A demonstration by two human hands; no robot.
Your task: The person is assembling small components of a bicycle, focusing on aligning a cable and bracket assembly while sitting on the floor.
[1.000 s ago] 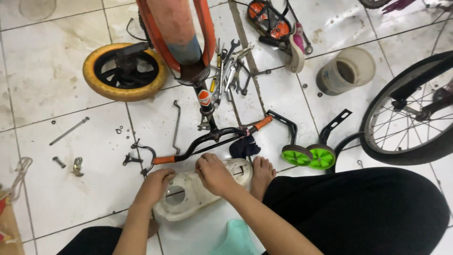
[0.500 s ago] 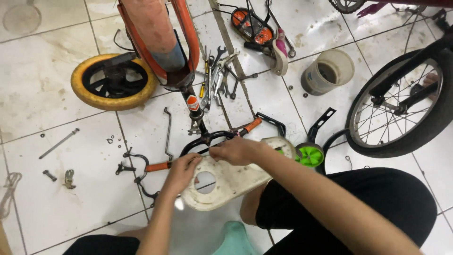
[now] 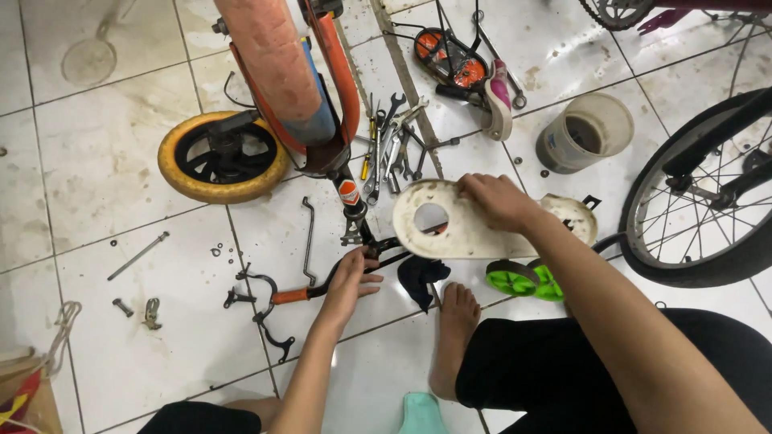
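Head view, tiled floor point(image 3: 104, 161).

Right hand point(image 3: 497, 201): closed over the top edge of a dirty white plastic chain guard with a round hole point(image 3: 466, 229), held flat above the floor near the middle, over the black handlebar.

Left hand point(image 3: 350, 280): fingers wrapped around a black metal handlebar with orange grips point(image 3: 301, 293), lying on the floor.

Bare foot point(image 3: 457, 309): on the floor below the guard, beside a dark cloth point(image 3: 420, 277).

Green training wheels point(image 3: 527, 279): just under the guard's right end.

Yellow-tyred small wheel point(image 3: 221, 157): toward the far left.

Orange bicycle frame point(image 3: 297, 80): far edge, centre.

Loose spanners point(image 3: 390, 145): beside the frame.

Grey plastic tub point(image 3: 585, 133): far right.

Spoked bicycle wheel point(image 3: 708, 201): right edge.
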